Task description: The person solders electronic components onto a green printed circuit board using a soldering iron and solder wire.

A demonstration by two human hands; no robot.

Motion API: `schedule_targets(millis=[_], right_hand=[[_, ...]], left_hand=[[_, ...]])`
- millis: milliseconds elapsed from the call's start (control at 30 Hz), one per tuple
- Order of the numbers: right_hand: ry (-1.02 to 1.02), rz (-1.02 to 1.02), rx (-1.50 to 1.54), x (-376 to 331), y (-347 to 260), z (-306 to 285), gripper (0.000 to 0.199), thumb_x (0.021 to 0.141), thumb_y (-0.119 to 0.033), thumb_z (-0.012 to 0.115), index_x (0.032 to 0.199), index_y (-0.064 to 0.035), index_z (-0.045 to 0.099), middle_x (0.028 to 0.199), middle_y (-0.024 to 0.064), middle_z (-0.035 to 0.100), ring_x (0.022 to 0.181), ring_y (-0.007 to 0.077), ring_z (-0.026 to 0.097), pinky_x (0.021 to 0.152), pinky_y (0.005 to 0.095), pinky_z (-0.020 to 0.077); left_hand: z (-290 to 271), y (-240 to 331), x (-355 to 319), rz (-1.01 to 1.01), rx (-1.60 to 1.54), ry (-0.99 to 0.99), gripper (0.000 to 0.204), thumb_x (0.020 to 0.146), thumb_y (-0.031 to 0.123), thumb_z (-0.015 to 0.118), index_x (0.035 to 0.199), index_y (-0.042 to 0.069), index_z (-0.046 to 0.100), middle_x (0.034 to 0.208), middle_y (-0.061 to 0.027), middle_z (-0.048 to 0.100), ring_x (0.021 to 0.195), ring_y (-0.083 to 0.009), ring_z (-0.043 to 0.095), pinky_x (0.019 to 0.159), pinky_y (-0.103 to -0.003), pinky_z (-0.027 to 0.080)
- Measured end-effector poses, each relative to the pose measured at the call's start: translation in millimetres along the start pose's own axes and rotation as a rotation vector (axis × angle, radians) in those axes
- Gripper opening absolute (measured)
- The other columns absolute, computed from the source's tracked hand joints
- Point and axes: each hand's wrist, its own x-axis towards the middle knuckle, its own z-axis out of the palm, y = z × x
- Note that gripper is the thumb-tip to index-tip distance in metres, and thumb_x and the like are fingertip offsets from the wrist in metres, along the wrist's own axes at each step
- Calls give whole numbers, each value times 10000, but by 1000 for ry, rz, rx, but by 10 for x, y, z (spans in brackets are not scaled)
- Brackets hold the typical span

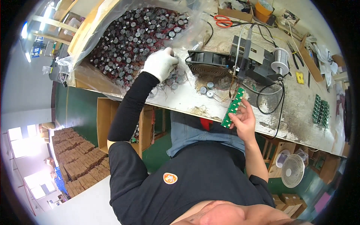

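My left hand (161,65), in a white glove with a black sleeve above it, is over the near right edge of a big heap of small round silver parts with thin red wires (131,37). Its fingers are curled in, and what they hold, if anything, is hidden. Between the thumb and fingers of my bare right hand (244,119) is a narrow green circuit board (233,108), tilted over the table's front edge. Just beyond the board, several loose round parts (210,85) lie on the tabletop with their thin wires.
Clear plastic sheeting (84,63) lines the heap's box. A black fan (208,60) stands mid-table beside a dark device with a solder wire spool (280,61). Red-handled scissors (223,21), pliers (296,56), a yellow sponge (300,78) and stacked green boards (321,111) lie farther out.
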Motion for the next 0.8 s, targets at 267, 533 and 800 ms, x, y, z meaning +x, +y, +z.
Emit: schedule_targets(millis=[267, 533, 800], right_hand=[[-19, 26, 1, 12, -46, -2, 637, 823, 55, 622, 1361, 13, 282, 996, 141, 549, 655, 113, 585, 457, 205, 469], [-11, 26, -13, 20, -59, -9, 635, 825, 55, 621, 1360, 18, 282, 989, 138, 552, 648, 114, 589, 460, 205, 465], [-49, 37, -11, 22, -42, -34, 736, 793, 60, 659, 1401, -21, 251, 1070, 141, 498, 686, 120, 592, 487, 215, 486]], left_hand=[[-107, 340, -360, -471, -1033, 365, 177, 876, 104, 644, 961, -50, 667, 903, -101, 686, 780, -147, 643, 724, -241, 507], [65, 966, -589, -635, -1497, 396, 286, 892, 123, 631, 1100, -71, 602, 846, -104, 673, 630, -118, 615, 548, -212, 472], [322, 1342, -607, -671, -1414, 333, 271, 899, 99, 612, 1112, -67, 592, 873, -95, 661, 635, -97, 596, 540, -195, 439]])
